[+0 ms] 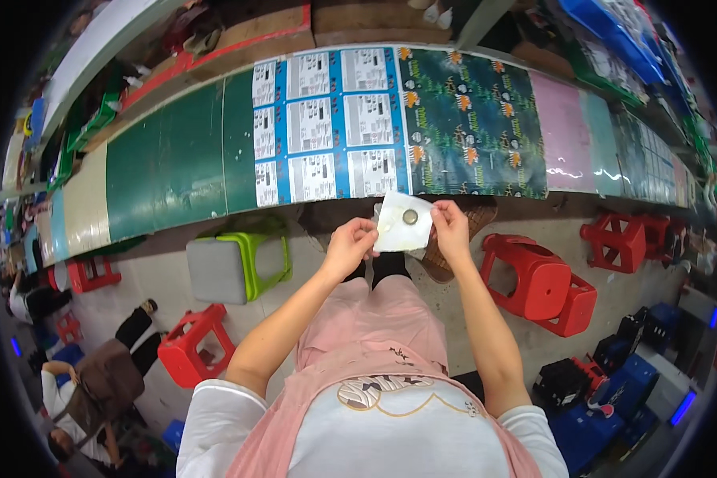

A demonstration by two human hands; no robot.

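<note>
Between my two hands a small white sheet (398, 237) is held out just in front of the bench's near edge. On the sheet lies a round, dark metallic disc (409, 216); I cannot tell exactly what it is. A smaller pale spot shows on the sheet's left part. My left hand (352, 243) pinches the sheet at its left edge, thumb against fingers. At the opposite edge my right hand (452, 229) grips it the same way.
A long bench (167, 155) covered with green boards and printed sheets (338, 123) runs across ahead. A green stool (255, 259) with a grey seat stands left, a red stool (526, 275) right. Another red stool (197, 344) is at lower left. A person (95, 382) is behind at left.
</note>
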